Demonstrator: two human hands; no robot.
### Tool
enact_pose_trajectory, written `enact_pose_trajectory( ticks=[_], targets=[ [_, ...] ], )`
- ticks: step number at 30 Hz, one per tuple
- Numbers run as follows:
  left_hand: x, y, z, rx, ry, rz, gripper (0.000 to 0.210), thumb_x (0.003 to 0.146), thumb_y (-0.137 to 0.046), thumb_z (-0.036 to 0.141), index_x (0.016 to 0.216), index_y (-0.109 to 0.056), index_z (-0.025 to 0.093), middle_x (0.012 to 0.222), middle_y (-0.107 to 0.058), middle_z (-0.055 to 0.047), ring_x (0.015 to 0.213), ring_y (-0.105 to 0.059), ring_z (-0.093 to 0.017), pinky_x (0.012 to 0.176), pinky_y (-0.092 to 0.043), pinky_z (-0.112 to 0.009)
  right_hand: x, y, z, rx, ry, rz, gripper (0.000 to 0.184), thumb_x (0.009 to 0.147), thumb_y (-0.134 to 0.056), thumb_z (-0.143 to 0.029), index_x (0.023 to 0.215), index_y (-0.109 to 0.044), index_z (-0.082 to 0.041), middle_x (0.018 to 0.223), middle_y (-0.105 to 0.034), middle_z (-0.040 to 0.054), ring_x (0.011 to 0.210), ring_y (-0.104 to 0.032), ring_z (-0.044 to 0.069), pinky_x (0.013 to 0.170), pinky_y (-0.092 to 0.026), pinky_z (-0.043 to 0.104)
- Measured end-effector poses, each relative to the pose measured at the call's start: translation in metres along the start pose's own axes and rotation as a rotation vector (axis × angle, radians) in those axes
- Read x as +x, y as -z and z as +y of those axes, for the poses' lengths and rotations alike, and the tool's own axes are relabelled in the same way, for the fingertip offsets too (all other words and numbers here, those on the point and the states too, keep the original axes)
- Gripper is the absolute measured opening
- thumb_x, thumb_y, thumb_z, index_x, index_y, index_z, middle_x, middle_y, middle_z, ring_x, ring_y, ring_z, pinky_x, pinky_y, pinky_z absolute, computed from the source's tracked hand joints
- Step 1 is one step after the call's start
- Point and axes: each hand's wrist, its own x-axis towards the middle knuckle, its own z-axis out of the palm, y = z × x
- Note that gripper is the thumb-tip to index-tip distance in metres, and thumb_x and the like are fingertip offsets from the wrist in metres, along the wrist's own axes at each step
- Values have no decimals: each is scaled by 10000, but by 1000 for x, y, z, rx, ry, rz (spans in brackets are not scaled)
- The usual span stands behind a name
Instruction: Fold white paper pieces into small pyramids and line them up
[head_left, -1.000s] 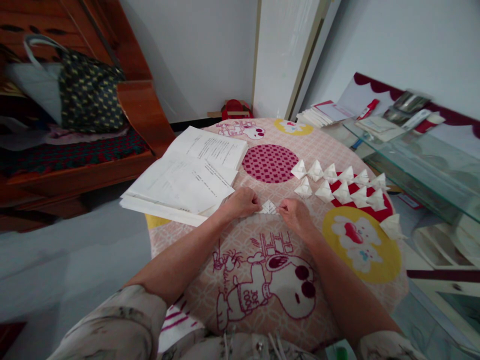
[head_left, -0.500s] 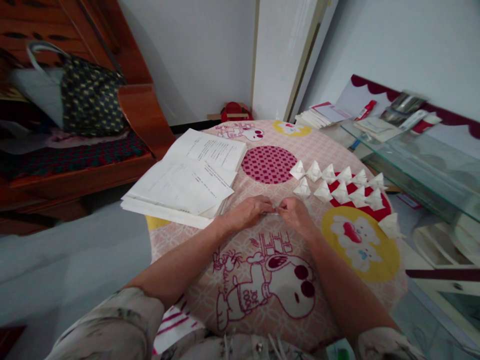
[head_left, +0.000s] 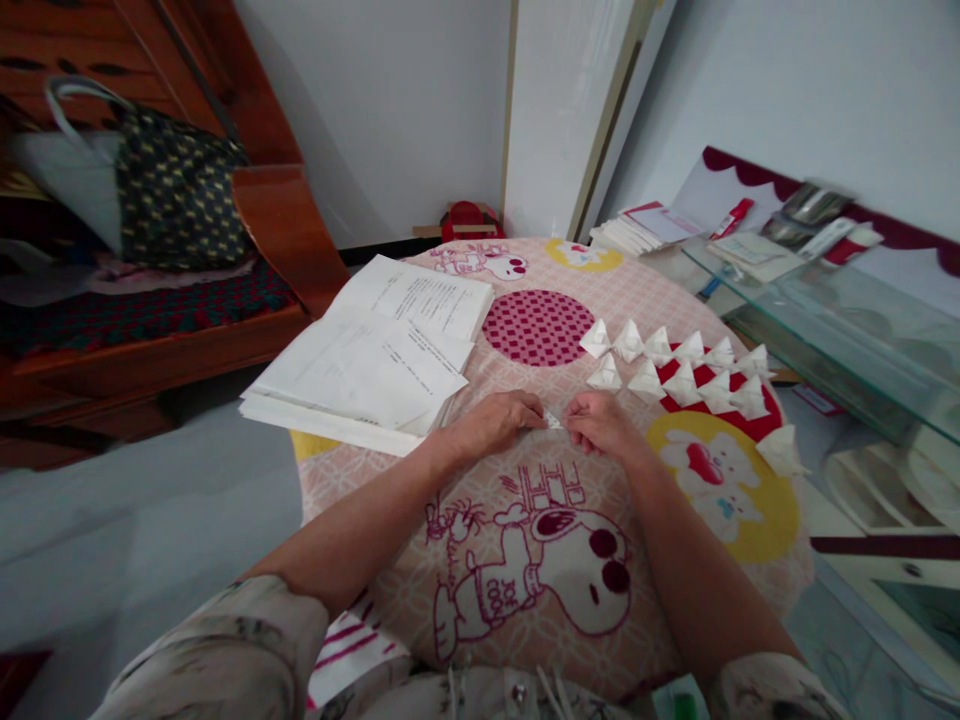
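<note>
Between my hands lies a small piece of folded white paper (head_left: 553, 421), mostly covered by fingers. My left hand (head_left: 506, 420) is closed on its left side, fingers bent over the paper. My right hand (head_left: 598, 421) pinches at its right end. Just beyond, folded white paper pieces (head_left: 681, 382) with pointed tips stand in two rows on the patterned tablecloth (head_left: 525, 380). One more folded piece (head_left: 781, 450) sits apart at the right edge. To the left of my hands, loose printed sheets lie on an open book (head_left: 360, 370).
A glass shelf unit (head_left: 840, 300) with papers and small items adjoins the table on the right. A wooden bench (head_left: 277, 230) with a dark patterned bag (head_left: 176, 185) stands to the left. White walls rise behind the table.
My right hand has moved slightly to the right, away from my left, so more of the small folded paper shows between them. The rows of folded pieces stay put.
</note>
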Motion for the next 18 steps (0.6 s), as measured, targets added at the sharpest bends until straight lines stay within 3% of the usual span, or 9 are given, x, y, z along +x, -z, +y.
enact_pose_trajectory(
  ticks=[4, 10, 18],
  targets=[
    [0, 0, 0, -5, 11, 8, 421, 835, -526, -36, 1091, -783, 177, 1122, -752, -90, 1014, -693, -181, 901, -534, -293, -2, -2, -2, -46, -1, 28, 108, 774, -559, -94, 738, -576, -194, 488, -577, -49, 364, -484, 92, 374, -310, 193],
    [0, 1, 1, -24, 17, 30, 447, 819, -502, -50, 1092, -784, 162, 1135, -756, -99, 1024, -703, -196, 914, -544, -311, 2, -14, -1, 3, 231, 196, 49, 736, -588, -154, 708, -592, -194, 554, -599, -32, 453, -520, 112, 464, -389, 226],
    [0, 1, -8, -84, 14, 61, 522, 740, -464, -73, 1046, -789, 199, 1110, -773, -39, 1019, -715, -161, 921, -545, -271, 11, -21, -6, -17, 190, 47, 82, 682, -593, -115, 673, -613, -194, 561, -583, -39, 463, -526, 108, 478, -395, 224]
  ],
)
